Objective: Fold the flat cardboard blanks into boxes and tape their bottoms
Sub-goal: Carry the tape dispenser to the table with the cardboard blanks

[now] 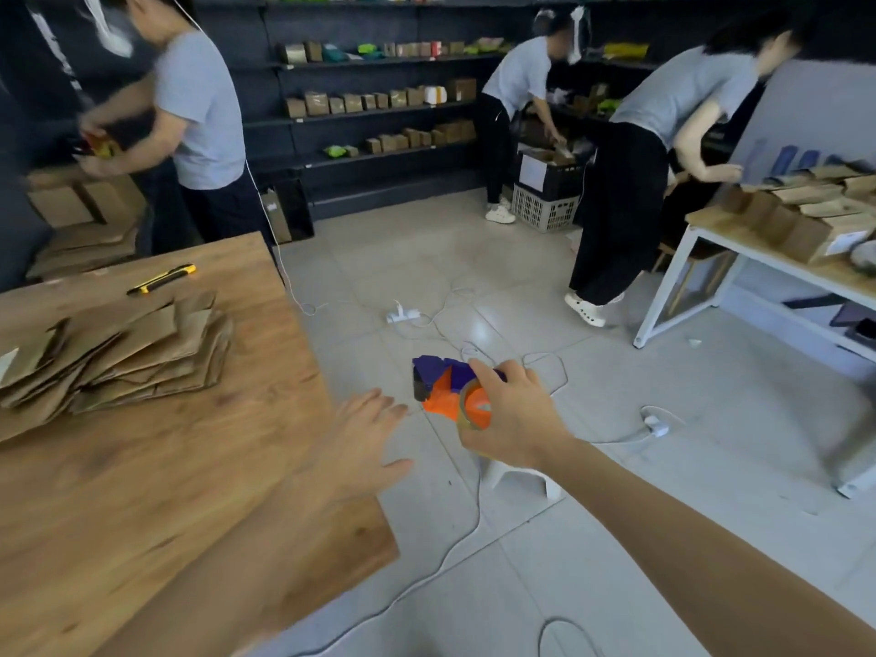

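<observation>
Now R grip point(512, 419) clamps 1 tape gun point(438, 384), L grip point(369, 433) spread; 1 blank pile point(118, 358) on table point(142, 505).

The table point(166, 490) sits to my left, the pile of flat blanks point(118, 362) on its left part, a knife point(161, 278) just behind them. Off its right edge is my left hand point(365, 443); right of that, my right hand point(514, 419) holds the tape dispenser point(441, 379) above the floor point(616, 514).

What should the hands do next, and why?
Probably the left hand should reach over and take one from the pile of flat blanks on the table: it is empty, while the right hand grips the tape dispenser.
</observation>
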